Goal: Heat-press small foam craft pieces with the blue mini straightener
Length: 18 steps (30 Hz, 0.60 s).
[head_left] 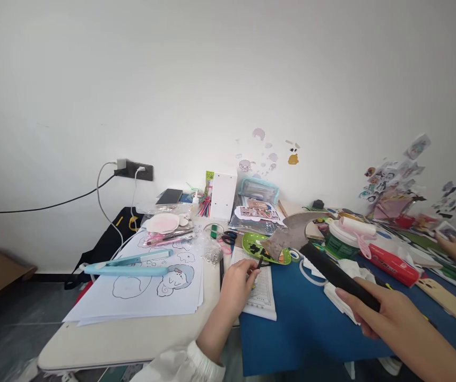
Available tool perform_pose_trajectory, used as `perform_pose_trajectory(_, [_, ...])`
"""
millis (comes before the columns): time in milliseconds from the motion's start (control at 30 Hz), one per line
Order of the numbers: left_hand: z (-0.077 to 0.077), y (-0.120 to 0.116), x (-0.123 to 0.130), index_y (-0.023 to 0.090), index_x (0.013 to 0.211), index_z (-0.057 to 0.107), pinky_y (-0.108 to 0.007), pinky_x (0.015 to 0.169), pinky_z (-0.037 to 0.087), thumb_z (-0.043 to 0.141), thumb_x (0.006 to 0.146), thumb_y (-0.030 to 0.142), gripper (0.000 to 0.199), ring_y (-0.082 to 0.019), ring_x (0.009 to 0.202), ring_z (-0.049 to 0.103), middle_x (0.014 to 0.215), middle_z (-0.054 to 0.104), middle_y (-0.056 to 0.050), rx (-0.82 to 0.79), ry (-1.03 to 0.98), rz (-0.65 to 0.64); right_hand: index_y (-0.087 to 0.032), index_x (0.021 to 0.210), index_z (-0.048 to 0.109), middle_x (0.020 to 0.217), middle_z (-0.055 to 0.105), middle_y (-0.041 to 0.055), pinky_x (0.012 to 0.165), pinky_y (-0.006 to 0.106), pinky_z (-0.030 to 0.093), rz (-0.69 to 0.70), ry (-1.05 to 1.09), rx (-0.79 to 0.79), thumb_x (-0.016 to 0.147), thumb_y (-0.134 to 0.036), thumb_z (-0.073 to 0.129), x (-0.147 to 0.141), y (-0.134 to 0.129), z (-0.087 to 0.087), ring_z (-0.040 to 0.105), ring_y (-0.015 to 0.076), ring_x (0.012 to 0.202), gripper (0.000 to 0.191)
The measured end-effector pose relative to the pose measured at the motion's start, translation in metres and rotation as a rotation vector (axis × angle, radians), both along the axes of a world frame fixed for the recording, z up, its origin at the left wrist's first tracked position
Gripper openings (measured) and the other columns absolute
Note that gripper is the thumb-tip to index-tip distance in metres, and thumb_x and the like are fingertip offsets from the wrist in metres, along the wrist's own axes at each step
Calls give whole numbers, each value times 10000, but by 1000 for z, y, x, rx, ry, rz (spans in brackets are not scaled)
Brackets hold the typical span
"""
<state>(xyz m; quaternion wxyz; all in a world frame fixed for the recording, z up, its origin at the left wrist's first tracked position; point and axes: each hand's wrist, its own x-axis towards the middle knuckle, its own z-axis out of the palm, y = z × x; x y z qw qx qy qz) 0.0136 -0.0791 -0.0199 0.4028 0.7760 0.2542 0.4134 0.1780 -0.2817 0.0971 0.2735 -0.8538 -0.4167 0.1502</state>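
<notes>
My right hand [383, 307] grips the black handle [337, 273] of a sickle-like tool. Its broad curved blade [293, 231], grey with brownish patches, is over a green plate [247, 241]. Black pieces [256, 249] lie on that plate. My left hand [239, 281], below a white cuff, pinches a small dark piece [260, 262] just in front of the plate. Under this hand is a printed booklet [265, 300]; its fingers partly hide the page. Black-handled scissors [230, 237] rest behind the left hand.
Drawn sheets [152, 286] and a light-blue hair straightener [132, 268] cover the left table. Right, on the blue table [291, 329], are a green-white tub [341, 239], a red box [393, 265] and tissues [339, 300]. Another person's hand [454, 252] holds a card.
</notes>
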Motion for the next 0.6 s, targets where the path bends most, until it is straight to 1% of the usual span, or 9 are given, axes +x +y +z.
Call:
perform_pose_trajectory(133, [-1,0,1,206,794,646,-259,650,397,536,803,224,113,-193,732,582,765,643,-35,25,35,3,-216,726,611,479,569,13,457,243,399,-6,-11,-3,752,-610,546,-2,1,4,547,172,466,400])
perform_pose_trajectory(267, [-2,1,1,199,810,641,-263,656,401,518,816,236,128,-191,743,577,774,638,-36,45,75,6,-211,776,611,495,573,12,460,244,395,4,-67,-22,770,-641,496,-2,1,4,547,172,476,445])
perform_pose_trajectory(367, [-3,1,2,194,824,635,-266,665,406,511,818,228,130,-190,759,578,791,641,-36,56,97,11,-210,775,593,500,574,11,471,252,394,48,-92,-95,804,-647,426,-5,4,7,548,172,476,468])
perform_pose_trajectory(467, [-2,1,2,187,829,633,-269,672,411,510,819,217,127,-187,762,579,803,647,-38,64,115,15,-214,765,586,506,581,15,480,261,395,71,-167,-170,818,-653,373,-9,4,13,551,176,475,491])
perform_pose_trajectory(533, [-2,1,2,184,827,633,-270,673,413,513,820,212,124,-186,759,580,798,648,-37,68,127,17,-220,796,591,518,592,16,486,261,413,49,-215,-150,808,-673,355,-11,2,19,564,182,493,510])
perform_pose_trajectory(600, [-1,1,2,183,821,634,-269,672,415,518,819,211,120,-184,759,581,793,648,-35,71,135,17,-225,807,597,507,591,16,470,256,425,24,-257,-90,801,-687,344,-13,1,24,569,185,488,527])
